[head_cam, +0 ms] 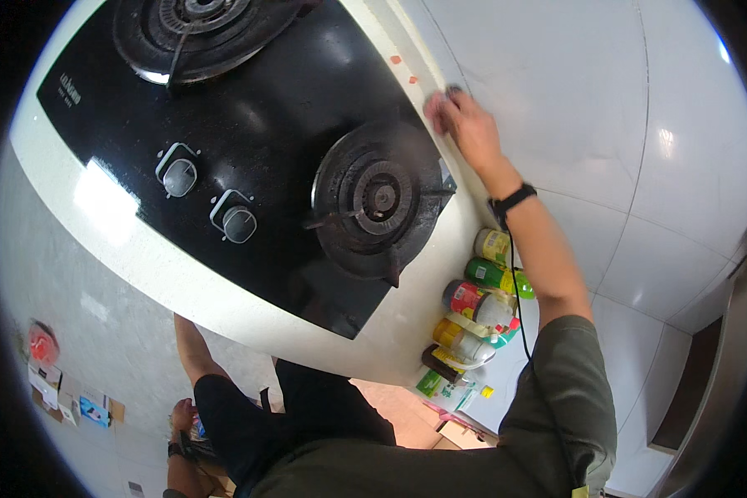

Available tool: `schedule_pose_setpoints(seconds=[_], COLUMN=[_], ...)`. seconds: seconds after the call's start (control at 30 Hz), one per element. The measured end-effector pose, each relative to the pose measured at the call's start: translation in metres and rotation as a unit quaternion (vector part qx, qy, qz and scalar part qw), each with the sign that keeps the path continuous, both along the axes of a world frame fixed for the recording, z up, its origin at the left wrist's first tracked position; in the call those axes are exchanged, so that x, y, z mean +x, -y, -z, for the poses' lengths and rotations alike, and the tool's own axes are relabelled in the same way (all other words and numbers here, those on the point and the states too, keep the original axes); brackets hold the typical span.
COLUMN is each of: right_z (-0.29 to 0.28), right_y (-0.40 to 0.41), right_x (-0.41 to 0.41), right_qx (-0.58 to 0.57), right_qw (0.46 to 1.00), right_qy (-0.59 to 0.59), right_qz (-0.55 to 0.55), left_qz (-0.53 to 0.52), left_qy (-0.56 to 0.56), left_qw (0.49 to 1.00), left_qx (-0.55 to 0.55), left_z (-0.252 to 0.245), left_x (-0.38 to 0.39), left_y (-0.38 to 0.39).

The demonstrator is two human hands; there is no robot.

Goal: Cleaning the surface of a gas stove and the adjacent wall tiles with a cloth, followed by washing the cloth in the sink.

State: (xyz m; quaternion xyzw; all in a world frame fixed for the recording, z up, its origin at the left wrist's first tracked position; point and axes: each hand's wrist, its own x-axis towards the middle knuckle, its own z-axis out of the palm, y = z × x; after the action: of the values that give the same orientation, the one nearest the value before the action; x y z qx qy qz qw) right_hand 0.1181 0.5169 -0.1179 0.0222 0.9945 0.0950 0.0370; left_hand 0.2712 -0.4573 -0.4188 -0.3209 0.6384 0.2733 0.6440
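Note:
My right hand [467, 127] is on the pale counter strip [373, 25] behind the black gas hob [274, 143], against the tiled wall. Its fingers are curled and blurred. A reddish patch and a small dark thing [453, 91] show at the fingertips, but whether they are gripped is unclear. Two small orange scraps [396, 60] lie on the strip just beyond it. Low at my side hangs my left hand [183, 416], away from the hob, near a partly hidden colourful item [198, 428]; its hold cannot be made out.
The near burner [383, 198] and far burner [205, 43] have raised pan supports. Two control knobs [239, 224] face the front edge. Several bottles and jars [473, 302] line the counter's right end. A thin black cable [519, 299] runs along my right arm.

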Motion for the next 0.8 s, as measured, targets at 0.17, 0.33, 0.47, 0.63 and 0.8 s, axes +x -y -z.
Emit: schedule_pose_setpoints(seconds=[0.17, 0.33, 0.47, 0.63, 0.8], right_z=[-0.005, 0.002, -0.004, -0.010, -0.014], right_y=[0.013, 0.009, 0.005, 0.011, 0.016], right_x=[-0.116, -0.067, 0.023, -0.024, -0.077], right_qx=[-0.042, -0.020, 0.010, -0.007, 0.011], right_qw=[0.998, 1.000, 1.000, 0.995, 0.998], right_qy=[-0.005, 0.010, -0.022, 0.088, 0.042], right_qz=[-0.041, -0.018, 0.000, 0.041, -0.042], left_qz=[0.036, -0.004, -0.016, -0.024, -0.036], left_qy=[-0.018, -0.010, -0.006, 0.023, 0.008], left_qw=[0.999, 1.000, 1.000, 0.999, 0.998], left_qx=[0.001, 0.021, 0.015, 0.025, 0.043], left_z=[-0.004, -0.010, -0.001, 0.008, 0.002], left_x=[-0.013, -0.019, -0.005, 0.003, -0.005], left_y=[-0.014, -0.011, 0.010, 0.025, 0.008])
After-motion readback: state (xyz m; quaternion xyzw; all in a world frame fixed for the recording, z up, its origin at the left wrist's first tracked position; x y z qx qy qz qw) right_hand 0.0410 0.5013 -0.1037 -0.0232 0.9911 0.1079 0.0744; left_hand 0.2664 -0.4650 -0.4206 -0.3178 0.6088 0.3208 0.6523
